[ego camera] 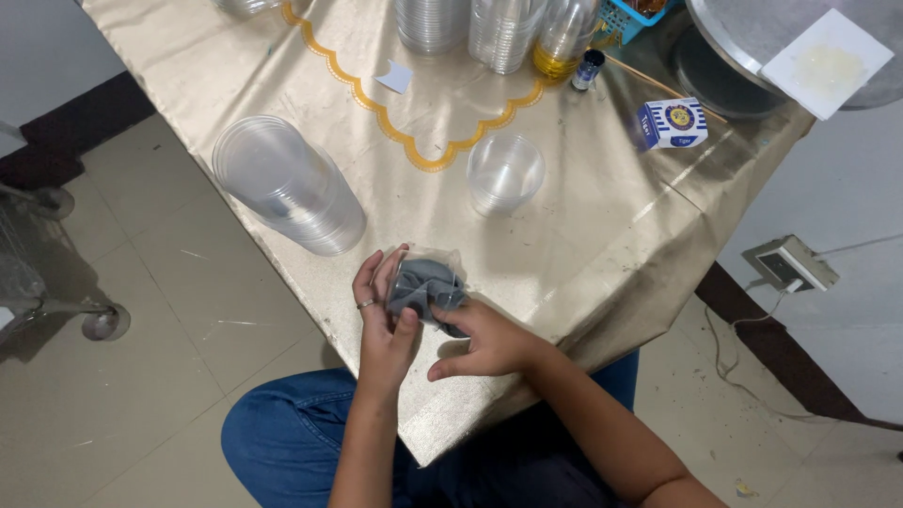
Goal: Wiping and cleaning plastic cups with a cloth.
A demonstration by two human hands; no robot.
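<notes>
My left hand (382, 315) and my right hand (484, 341) together hold a small clear plastic cup with a grey cloth (426, 285) stuffed inside it, just above the near edge of the gold-covered table (602, 254). The left hand, with a ring on one finger, cups the cup's left side with its thumb pressed on the cloth. From below right, the other hand's fingers grip the cup. A single clear cup (505, 174) stands upright on the table beyond my hands.
A tall stack of clear cups (287, 183) lies on its side at the table's left edge. More cup stacks (433, 23), a bottle of yellow liquid (562, 42), a small dark vial (588, 71) and a blue-and-white box (671, 124) stand farther back. A power strip (790, 263) lies on the floor at right.
</notes>
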